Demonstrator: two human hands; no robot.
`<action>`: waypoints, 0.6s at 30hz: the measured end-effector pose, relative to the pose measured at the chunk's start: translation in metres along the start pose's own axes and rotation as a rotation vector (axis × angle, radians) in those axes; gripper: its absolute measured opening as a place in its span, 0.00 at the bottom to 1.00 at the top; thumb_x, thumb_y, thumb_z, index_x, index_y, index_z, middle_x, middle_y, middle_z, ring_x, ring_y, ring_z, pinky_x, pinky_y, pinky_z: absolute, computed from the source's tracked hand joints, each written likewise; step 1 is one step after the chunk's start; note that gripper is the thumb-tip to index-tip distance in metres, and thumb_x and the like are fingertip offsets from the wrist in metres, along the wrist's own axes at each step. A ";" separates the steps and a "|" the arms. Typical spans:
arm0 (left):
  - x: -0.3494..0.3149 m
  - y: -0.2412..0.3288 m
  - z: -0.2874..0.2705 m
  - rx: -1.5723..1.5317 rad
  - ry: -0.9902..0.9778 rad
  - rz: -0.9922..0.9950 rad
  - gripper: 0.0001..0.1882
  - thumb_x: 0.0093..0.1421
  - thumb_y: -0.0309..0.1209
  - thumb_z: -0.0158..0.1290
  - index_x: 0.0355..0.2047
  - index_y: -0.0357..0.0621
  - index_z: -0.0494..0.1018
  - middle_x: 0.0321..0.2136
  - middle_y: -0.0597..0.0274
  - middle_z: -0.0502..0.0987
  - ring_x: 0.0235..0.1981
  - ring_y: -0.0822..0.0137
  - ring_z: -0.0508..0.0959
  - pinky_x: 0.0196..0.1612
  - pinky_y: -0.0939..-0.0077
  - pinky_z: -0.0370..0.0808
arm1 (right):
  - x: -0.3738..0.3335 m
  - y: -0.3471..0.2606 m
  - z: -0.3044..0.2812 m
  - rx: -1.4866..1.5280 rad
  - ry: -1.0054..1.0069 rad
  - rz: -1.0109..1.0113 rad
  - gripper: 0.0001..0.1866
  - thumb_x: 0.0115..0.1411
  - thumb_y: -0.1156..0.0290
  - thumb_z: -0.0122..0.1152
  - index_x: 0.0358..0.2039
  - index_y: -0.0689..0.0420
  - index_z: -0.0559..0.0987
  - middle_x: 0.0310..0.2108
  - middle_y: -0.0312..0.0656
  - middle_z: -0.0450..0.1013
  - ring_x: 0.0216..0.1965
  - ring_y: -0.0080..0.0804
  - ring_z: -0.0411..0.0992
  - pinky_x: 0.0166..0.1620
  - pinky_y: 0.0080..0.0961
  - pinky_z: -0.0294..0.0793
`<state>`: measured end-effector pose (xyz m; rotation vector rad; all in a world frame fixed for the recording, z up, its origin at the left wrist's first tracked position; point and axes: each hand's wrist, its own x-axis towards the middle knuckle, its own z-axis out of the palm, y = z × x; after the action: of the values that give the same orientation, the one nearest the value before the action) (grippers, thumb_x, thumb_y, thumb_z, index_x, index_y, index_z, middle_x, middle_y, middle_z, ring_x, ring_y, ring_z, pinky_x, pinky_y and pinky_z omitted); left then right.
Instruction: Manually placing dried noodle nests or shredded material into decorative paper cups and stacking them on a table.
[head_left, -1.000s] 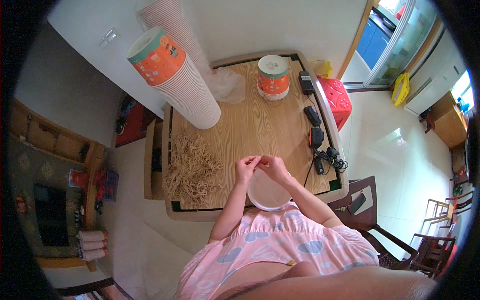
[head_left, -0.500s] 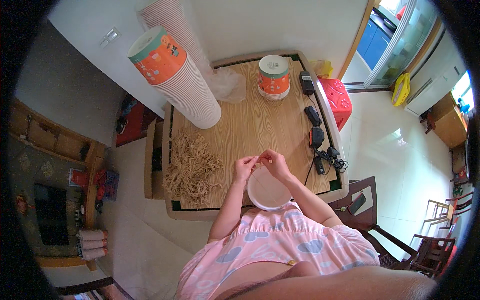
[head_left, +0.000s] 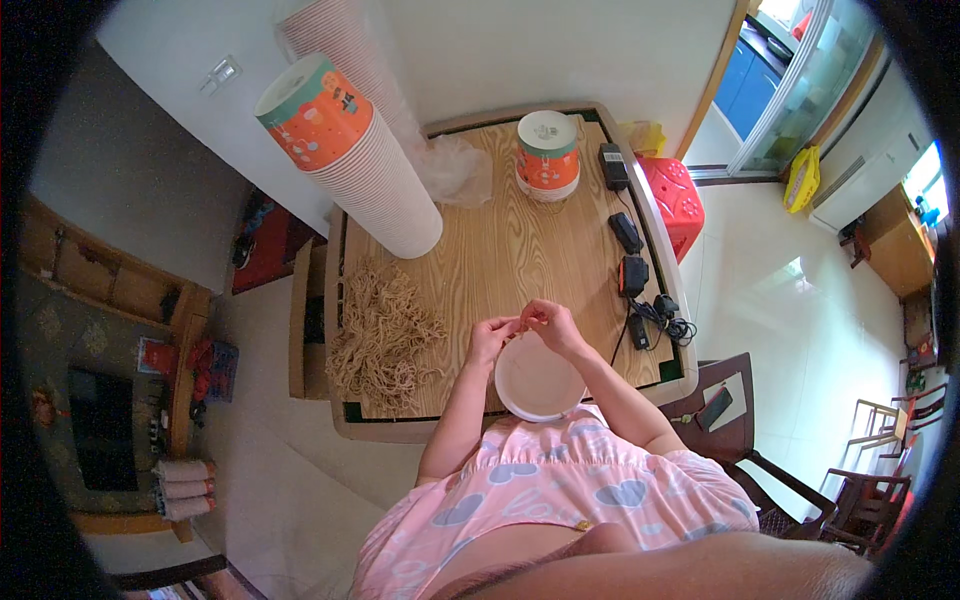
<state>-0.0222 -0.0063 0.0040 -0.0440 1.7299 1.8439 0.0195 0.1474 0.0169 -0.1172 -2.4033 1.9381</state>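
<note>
A white paper bucket (head_left: 541,377), open side up, rests against my pink dress at the table's near edge. Over its far rim my left hand (head_left: 490,338) and my right hand (head_left: 549,325) meet, thumbs and fingertips pinched together. A thin strand of twine runs into the pinch; its end is hidden by my fingers. To the left lies a tangled heap of brown twine (head_left: 383,340). At the far side stands a short upturned stack of orange and green paper buckets (head_left: 548,158). A tall stack of the same buckets (head_left: 375,180) leans at the back left.
Clear plastic wrapping (head_left: 455,170) lies behind the tall stack, against the wall. Black power adapters (head_left: 626,232) and a coiled cable (head_left: 668,322) line the table's right edge. A red stool (head_left: 672,200) stands beyond it. A dark chair (head_left: 718,405) is at the near right.
My fingertips have shifted slightly and drawn closer together over the rim. The strand that crossed the bucket's opening no longer shows clearly. The bucket has stayed in place.
</note>
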 end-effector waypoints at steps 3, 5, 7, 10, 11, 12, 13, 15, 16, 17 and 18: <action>0.000 -0.002 0.002 -0.018 -0.018 0.015 0.07 0.54 0.30 0.55 0.32 0.42 0.77 0.25 0.69 0.77 0.23 0.78 0.73 0.26 0.84 0.68 | -0.001 0.000 -0.001 0.005 0.003 0.007 0.04 0.51 0.83 0.53 0.27 0.62 0.74 0.24 0.38 0.73 0.30 0.24 0.72 0.34 0.20 0.72; 0.001 -0.007 0.000 -0.030 -0.014 0.024 0.07 0.53 0.29 0.55 0.32 0.42 0.76 0.25 0.68 0.77 0.23 0.77 0.73 0.27 0.84 0.68 | -0.001 0.000 0.000 -0.024 0.007 -0.006 0.04 0.51 0.83 0.53 0.28 0.62 0.74 0.24 0.38 0.72 0.30 0.24 0.72 0.34 0.20 0.72; 0.002 -0.010 0.001 -0.039 0.000 0.106 0.06 0.53 0.26 0.55 0.32 0.40 0.75 0.27 0.66 0.77 0.25 0.76 0.74 0.28 0.83 0.70 | 0.000 0.005 0.001 -0.088 0.075 -0.032 0.02 0.53 0.78 0.54 0.28 0.62 0.74 0.25 0.39 0.73 0.28 0.23 0.70 0.33 0.21 0.71; 0.004 -0.015 0.002 -0.004 0.057 0.142 0.05 0.53 0.24 0.54 0.32 0.38 0.75 0.28 0.63 0.77 0.28 0.75 0.76 0.33 0.82 0.73 | 0.001 0.008 0.004 0.040 0.155 0.051 0.06 0.55 0.72 0.53 0.28 0.61 0.75 0.24 0.39 0.72 0.26 0.22 0.68 0.31 0.21 0.69; 0.005 -0.017 0.002 -0.004 0.057 0.142 0.05 0.53 0.24 0.54 0.32 0.38 0.75 0.28 0.63 0.77 0.28 0.75 0.76 0.33 0.82 0.73 | 0.002 0.008 0.003 0.041 0.155 0.052 0.06 0.55 0.72 0.53 0.28 0.61 0.75 0.24 0.39 0.72 0.26 0.22 0.68 0.31 0.21 0.69; 0.006 -0.018 0.001 0.010 0.060 0.168 0.05 0.53 0.23 0.53 0.32 0.37 0.75 0.28 0.62 0.77 0.29 0.74 0.76 0.35 0.82 0.73 | 0.003 0.007 0.002 -0.063 0.114 0.123 0.06 0.55 0.71 0.54 0.27 0.61 0.75 0.23 0.42 0.73 0.25 0.25 0.69 0.30 0.23 0.69; 0.006 -0.020 0.000 0.024 0.064 0.194 0.05 0.53 0.22 0.53 0.32 0.36 0.74 0.28 0.61 0.77 0.31 0.73 0.76 0.37 0.82 0.74 | 0.003 0.005 0.001 -0.166 0.073 0.193 0.07 0.54 0.70 0.55 0.27 0.61 0.75 0.22 0.44 0.73 0.24 0.28 0.70 0.29 0.26 0.69; 0.007 -0.022 -0.001 0.059 0.070 0.211 0.05 0.53 0.21 0.52 0.32 0.36 0.74 0.28 0.60 0.77 0.31 0.73 0.76 0.38 0.82 0.74 | 0.002 0.007 0.001 -0.195 0.047 0.161 0.08 0.54 0.69 0.56 0.27 0.61 0.75 0.22 0.44 0.73 0.24 0.29 0.70 0.29 0.26 0.69; 0.007 -0.023 -0.001 0.095 0.076 0.229 0.06 0.53 0.21 0.52 0.32 0.36 0.74 0.29 0.59 0.77 0.31 0.72 0.77 0.39 0.82 0.74 | 0.002 0.008 0.001 -0.225 0.022 0.128 0.08 0.53 0.68 0.57 0.27 0.60 0.76 0.22 0.44 0.73 0.24 0.29 0.70 0.29 0.26 0.69; 0.007 -0.023 -0.001 0.095 0.075 0.229 0.06 0.53 0.21 0.52 0.32 0.36 0.74 0.29 0.59 0.77 0.31 0.72 0.77 0.39 0.82 0.74 | 0.002 0.009 0.000 -0.225 0.023 0.128 0.08 0.53 0.68 0.57 0.27 0.60 0.76 0.22 0.44 0.73 0.24 0.29 0.70 0.29 0.26 0.69; 0.007 -0.022 -0.001 0.092 0.060 0.228 0.06 0.54 0.21 0.52 0.33 0.36 0.74 0.29 0.59 0.77 0.32 0.72 0.77 0.38 0.82 0.74 | 0.001 0.009 -0.002 -0.210 0.004 0.093 0.08 0.53 0.67 0.58 0.28 0.60 0.76 0.22 0.44 0.73 0.24 0.29 0.70 0.29 0.26 0.69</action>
<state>-0.0180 -0.0052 -0.0189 0.1419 1.9278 1.9371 0.0184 0.1509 0.0084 -0.2454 -2.6368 1.7116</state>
